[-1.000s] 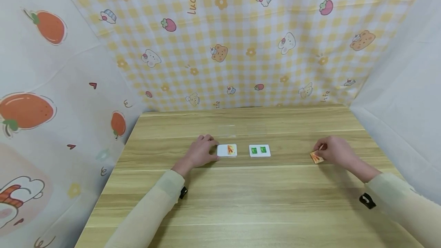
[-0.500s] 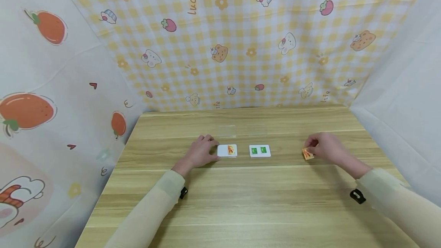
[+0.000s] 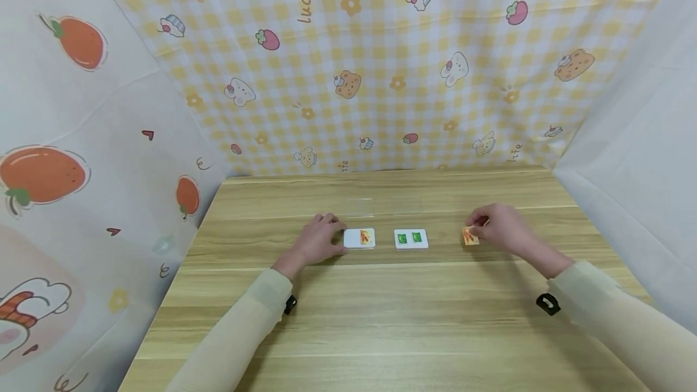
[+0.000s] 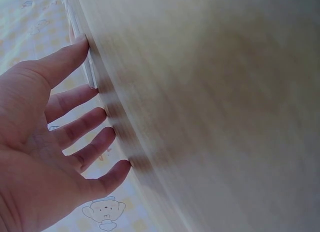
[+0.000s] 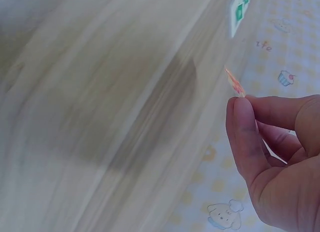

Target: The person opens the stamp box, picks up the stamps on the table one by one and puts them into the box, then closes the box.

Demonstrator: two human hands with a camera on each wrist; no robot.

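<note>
In the head view, a white card (image 3: 352,238) with an orange food picture on its right half lies on the table. My left hand (image 3: 317,239) holds this card's left end between thumb and index finger; the left wrist view shows the other fingertips resting on the table. Right of it lies a second white card (image 3: 411,239) with two green pictures. My right hand (image 3: 502,228) pinches a small square picture piece (image 3: 470,236), printed orange, between thumb and fingertips. That piece (image 5: 234,83) is tilted and seen nearly edge-on in the right wrist view, above the table.
Two faint clear plastic pieces, one at left (image 3: 360,207) and one at right (image 3: 407,205), lie behind the cards on the wooden table (image 3: 381,319). A yellow checked cloth (image 3: 376,120) hangs along the back edge. White cloths stand at both sides.
My right hand has moved left with the small picture piece, closer to the green-picture card, and slightly toward the back. The left hand and both cards have stayed in place.
</note>
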